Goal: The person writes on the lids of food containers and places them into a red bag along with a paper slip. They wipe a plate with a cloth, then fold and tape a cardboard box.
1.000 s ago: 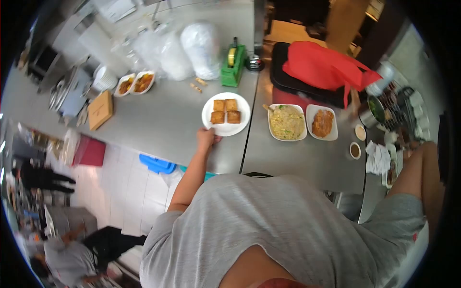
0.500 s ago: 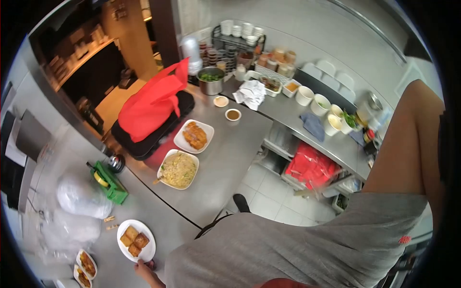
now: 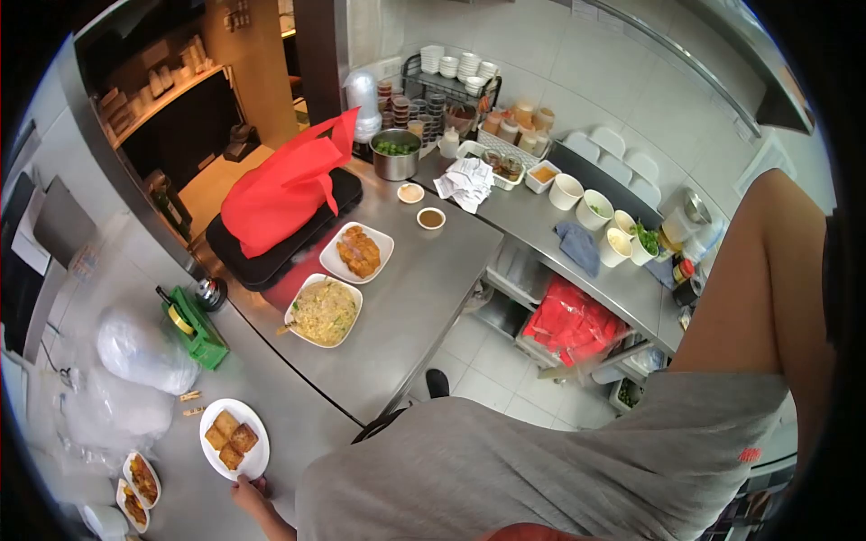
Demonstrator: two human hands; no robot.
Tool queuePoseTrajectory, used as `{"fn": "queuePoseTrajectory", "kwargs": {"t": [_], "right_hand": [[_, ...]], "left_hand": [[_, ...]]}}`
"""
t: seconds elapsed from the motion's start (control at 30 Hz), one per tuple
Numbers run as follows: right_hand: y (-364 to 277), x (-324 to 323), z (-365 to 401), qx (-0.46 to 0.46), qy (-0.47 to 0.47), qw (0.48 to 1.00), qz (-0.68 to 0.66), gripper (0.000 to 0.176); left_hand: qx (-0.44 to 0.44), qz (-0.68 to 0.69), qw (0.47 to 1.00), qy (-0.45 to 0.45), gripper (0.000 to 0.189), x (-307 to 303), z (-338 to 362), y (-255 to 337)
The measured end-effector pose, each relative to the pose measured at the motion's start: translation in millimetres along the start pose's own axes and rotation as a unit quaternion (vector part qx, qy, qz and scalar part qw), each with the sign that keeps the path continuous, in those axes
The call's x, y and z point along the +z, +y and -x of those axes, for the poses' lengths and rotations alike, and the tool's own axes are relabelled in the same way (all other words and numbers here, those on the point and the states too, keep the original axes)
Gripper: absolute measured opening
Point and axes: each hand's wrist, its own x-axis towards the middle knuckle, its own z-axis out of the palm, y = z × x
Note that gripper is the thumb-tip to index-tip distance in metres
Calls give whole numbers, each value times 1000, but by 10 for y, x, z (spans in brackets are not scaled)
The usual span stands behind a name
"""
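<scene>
Your view is swinging, yet the white plate (image 3: 259, 458) of browned squares (image 3: 231, 439) is staying on the counter (image 3: 298, 424), lower left; your left hand (image 3: 251, 494) is pinching its rim. Your right hand is out of frame, its grip untellable.

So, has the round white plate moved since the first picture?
Yes. Judged against the dark counter seam, the round white plate has moved away from it, to the left: its rim nearly reached the seam then; now a clear gap shows.
</scene>
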Motion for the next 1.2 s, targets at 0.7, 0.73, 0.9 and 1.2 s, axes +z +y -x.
{"fn": "queuePoseTrajectory", "kwargs": {"t": [0.7, 0.73, 0.9, 1.2], "right_hand": [[518, 713, -359, 7, -84, 991, 106, 39], [515, 680, -343, 1, -86, 991, 103, 39], [495, 605, -374, -21, -88, 993, 79, 38], [-796, -139, -15, -204, -37, 973, -99, 36]], "left_hand": [[21, 38, 999, 19, 17, -66, 71, -352], [6, 21, 999, 23, 18, -116, 175, -288], [-16, -33, 999, -12, 29, -200, 504, -137], [233, -250, 927, 158, 29, -523, -184, 207]]}}
